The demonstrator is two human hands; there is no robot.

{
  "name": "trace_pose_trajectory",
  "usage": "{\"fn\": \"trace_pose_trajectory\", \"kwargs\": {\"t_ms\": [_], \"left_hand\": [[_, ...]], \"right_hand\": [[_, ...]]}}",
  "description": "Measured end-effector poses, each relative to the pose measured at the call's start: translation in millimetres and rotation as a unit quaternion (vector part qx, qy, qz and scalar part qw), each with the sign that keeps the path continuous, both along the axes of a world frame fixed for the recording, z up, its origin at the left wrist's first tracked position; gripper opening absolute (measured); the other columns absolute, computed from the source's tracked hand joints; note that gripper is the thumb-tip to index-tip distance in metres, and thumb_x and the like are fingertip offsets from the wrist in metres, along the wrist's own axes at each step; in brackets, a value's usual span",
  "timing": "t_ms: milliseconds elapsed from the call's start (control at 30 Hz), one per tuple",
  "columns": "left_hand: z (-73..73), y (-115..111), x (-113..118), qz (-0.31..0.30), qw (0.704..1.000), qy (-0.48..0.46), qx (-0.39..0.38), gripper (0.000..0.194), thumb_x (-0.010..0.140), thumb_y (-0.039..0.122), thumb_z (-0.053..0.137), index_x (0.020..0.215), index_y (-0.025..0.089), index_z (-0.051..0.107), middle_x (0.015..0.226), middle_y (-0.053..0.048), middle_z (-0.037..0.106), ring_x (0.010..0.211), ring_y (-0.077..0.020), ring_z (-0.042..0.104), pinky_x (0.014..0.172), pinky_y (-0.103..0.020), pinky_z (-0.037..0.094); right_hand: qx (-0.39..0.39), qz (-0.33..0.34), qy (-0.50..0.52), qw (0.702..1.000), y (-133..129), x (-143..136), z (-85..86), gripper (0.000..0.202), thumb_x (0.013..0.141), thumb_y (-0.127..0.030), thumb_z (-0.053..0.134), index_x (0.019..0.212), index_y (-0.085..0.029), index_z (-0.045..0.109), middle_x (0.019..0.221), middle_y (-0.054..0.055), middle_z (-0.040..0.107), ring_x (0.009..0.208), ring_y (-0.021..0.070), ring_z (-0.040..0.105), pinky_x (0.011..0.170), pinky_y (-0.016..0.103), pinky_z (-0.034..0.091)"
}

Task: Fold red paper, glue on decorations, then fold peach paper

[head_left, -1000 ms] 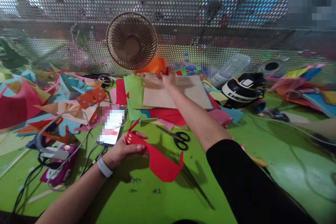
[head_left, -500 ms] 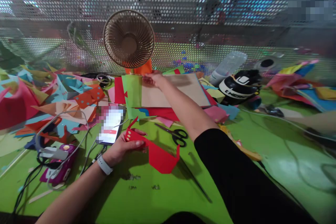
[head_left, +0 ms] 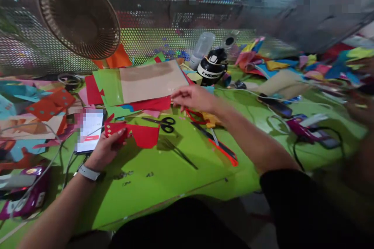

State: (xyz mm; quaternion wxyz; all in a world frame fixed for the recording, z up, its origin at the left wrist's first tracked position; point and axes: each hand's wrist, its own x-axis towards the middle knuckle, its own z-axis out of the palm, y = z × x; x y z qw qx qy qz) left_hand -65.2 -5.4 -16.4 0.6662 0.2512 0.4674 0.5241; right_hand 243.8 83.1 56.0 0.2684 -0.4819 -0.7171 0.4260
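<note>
Place: I see a paper-craft workbench.
Evidence: coloured paper sheets point(head_left: 140, 83) centre, scissors point(head_left: 160, 123), fan point(head_left: 78, 15) upper left.

black helmet point(head_left: 212, 72), partly readable white lettering "NCRV"

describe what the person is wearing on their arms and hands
The left hand is bare, with a white band, like a watch or fitness tracker, around the wrist. The right hand is bare too, no rings visible; a black sleeve is pushed up to about the elbow, leaving the forearm uncovered.
</note>
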Motion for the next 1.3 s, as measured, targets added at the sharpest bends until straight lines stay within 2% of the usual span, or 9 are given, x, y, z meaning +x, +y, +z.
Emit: {"fn": "trace_pose_trajectory", "kwargs": {"t_ms": [167,300,500,667,833,967,1133,1233,1300], "left_hand": [[1.7,2.7,5.9,0.045,0.999,0.001,-0.008,0.014,0.072,0.005,0.075,0.081,0.015,0.072,0.082,-0.003,0.077,0.075,-0.0155,0.074,0.05,-0.015,0.054],[1.6,4.2,8.4,0.052,0.999,0.003,0.006,0.014,0.071,0.003,0.074,0.079,0.015,0.072,0.083,-0.003,0.077,0.081,-0.0178,0.075,0.056,-0.016,0.058],[-4.1,8.4,5.6,0.042,0.999,0.002,0.022,0.02,0.063,0.01,0.085,0.078,0.014,0.074,0.08,-0.002,0.077,0.081,-0.0176,0.075,0.066,-0.019,0.061],[-6.2,5.8,6.1,0.017,0.999,0.014,0.036,0.026,0.06,0.015,0.089,0.081,0.016,0.074,0.088,-0.003,0.078,0.088,-0.0198,0.074,0.064,-0.02,0.06],[-5.5,-2.4,9.1,0.012,0.999,0.022,0.041,0.027,0.064,0.017,0.087,0.087,0.015,0.073,0.094,-0.006,0.078,0.095,-0.0202,0.073,0.065,-0.02,0.058],[-7.4,-5.3,9.8,0.01,0.999,-0.012,0.03,0.018,0.07,0.013,0.082,0.085,0.014,0.073,0.095,-0.007,0.078,0.091,-0.018,0.074,0.071,-0.022,0.059],[-5.8,-8.4,11.5,0.006,0.999,-0.05,0.018,0.012,0.075,0.009,0.078,0.086,0.011,0.073,0.096,-0.008,0.078,0.089,-0.0161,0.074,0.071,-0.021,0.059],[-4.4,-10.1,12.2,0.0,0.999,-0.049,0.011,0.011,0.077,0.01,0.077,0.087,0.012,0.074,0.099,-0.009,0.077,0.091,-0.0168,0.074,0.07,-0.021,0.059],[-4.6,-11.1,12.6,-0.003,0.999,-0.052,0.013,0.011,0.076,0.011,0.077,0.087,0.012,0.074,0.099,-0.008,0.078,0.092,-0.0174,0.074,0.071,-0.021,0.058]], "right_hand": [[0.096,0.058,-0.206,0.972,-85.0,38.9,-34.2,0.018,0.087,-0.031,0.065,0.102,-0.025,0.073,0.095,0.004,0.076,0.081,0.02,0.072,0.075,0.033,0.054],[0.181,-0.004,-0.309,0.933,-113.6,58.3,-53.2,0.024,0.093,-0.033,0.054,0.109,-0.026,0.071,0.111,0.008,0.074,0.1,0.0257,0.07,0.084,0.04,0.054],[0.242,-0.185,-0.39,0.869,-117.9,103.7,-60.8,0.033,0.093,-0.021,0.043,0.116,-0.022,0.066,0.115,0.011,0.07,0.107,0.0268,0.066,0.091,0.042,0.053],[0.204,-0.116,-0.457,0.858,-95.0,130.9,-79.6,0.061,0.077,-0.012,0.049,0.138,-0.018,0.05,0.137,0.015,0.059,0.12,0.0314,0.059,0.099,0.047,0.05],[0.233,-0.084,-0.453,0.856,-84.2,135.6,-103.9,0.064,0.077,-0.014,0.048,0.14,-0.023,0.047,0.128,0.016,0.062,0.11,0.0331,0.063,0.094,0.049,0.053],[0.261,-0.099,-0.443,0.852,-85.8,133.2,-110.8,0.062,0.077,-0.017,0.05,0.138,-0.026,0.05,0.121,0.019,0.062,0.111,0.0355,0.062,0.096,0.05,0.052],[0.297,-0.202,-0.404,0.841,-89.3,130.4,-104.2,0.052,0.075,-0.02,0.054,0.125,-0.031,0.061,0.113,0.021,0.062,0.111,0.0362,0.061,0.096,0.046,0.053],[0.3,-0.279,-0.295,0.863,-93.0,126.6,-92.8,0.04,0.075,-0.028,0.058,0.114,-0.034,0.064,0.113,0.019,0.063,0.115,0.036,0.061,0.098,0.046,0.051],[0.244,-0.321,-0.187,0.896,-97.9,116.9,-82.3,0.032,0.074,-0.033,0.06,0.105,-0.036,0.064,0.111,0.016,0.067,0.111,0.0359,0.064,0.094,0.048,0.052]]}}
